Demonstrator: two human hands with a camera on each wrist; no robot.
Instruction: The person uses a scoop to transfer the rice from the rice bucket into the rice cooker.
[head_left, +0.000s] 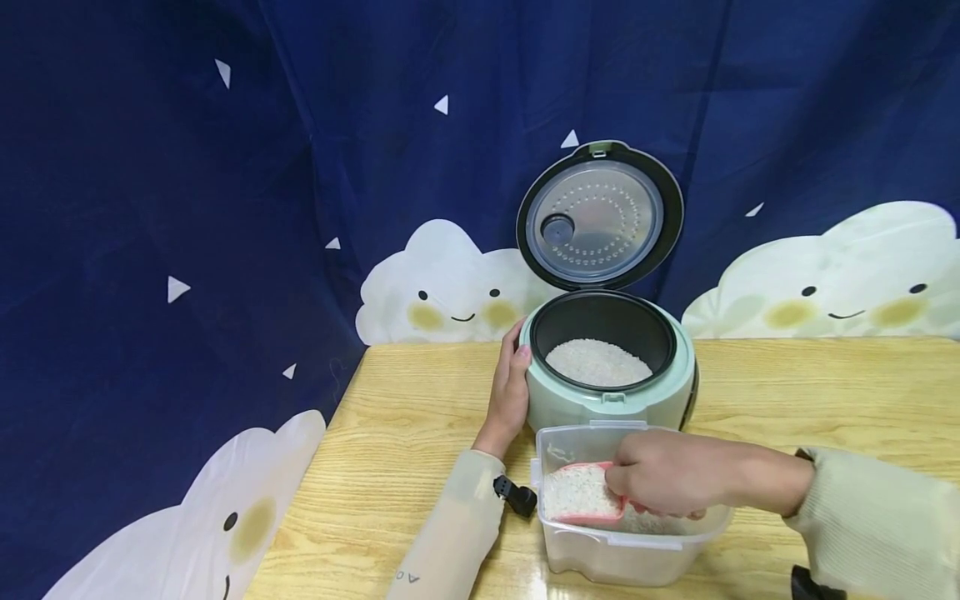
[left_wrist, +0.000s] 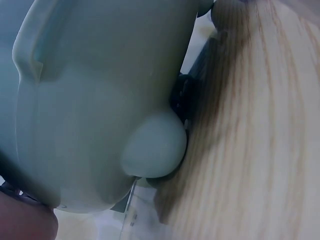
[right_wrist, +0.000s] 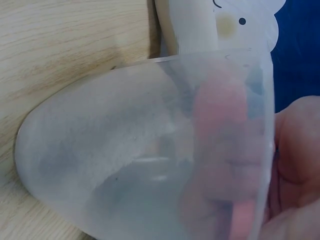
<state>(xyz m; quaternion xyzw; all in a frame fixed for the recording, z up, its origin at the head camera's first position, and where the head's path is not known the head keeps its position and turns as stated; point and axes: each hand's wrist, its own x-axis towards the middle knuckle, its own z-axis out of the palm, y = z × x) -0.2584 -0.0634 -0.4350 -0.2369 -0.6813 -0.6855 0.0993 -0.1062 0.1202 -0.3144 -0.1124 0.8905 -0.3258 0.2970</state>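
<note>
Gripped at its handle end by the curled fingers of the right hand [head_left: 667,471], the pink scoop [head_left: 592,518] is held inside the plastic box [head_left: 615,562], at the lower right of centre in the frame. Little of the handle can be seen, as it is covered by the hand. The scoop is filled with rice [head_left: 577,490] and kept nearly level, perhaps so that no grains are spilled. In the right wrist view its pink shape and the fingers are seen blurred through the cloudy wall of the box.

By the left hand [head_left: 508,390], the left side of the cooker [head_left: 630,408] is touched with extended fingers, the thumb placed near the rim; nothing is clasped. How far the fingertips reach round is hidden. The cooker is presumably steadied this way.

Near the centre right of the frame, the lid [head_left: 600,221] is raised, so that the dark pot [head_left: 663,333], with white rice lying in it, is left uncovered. The box is set just in front of the cooker on the wooden table [head_left: 420,400], a placing by which the reach between them is probably kept short; whether they touch cannot be told.
</note>
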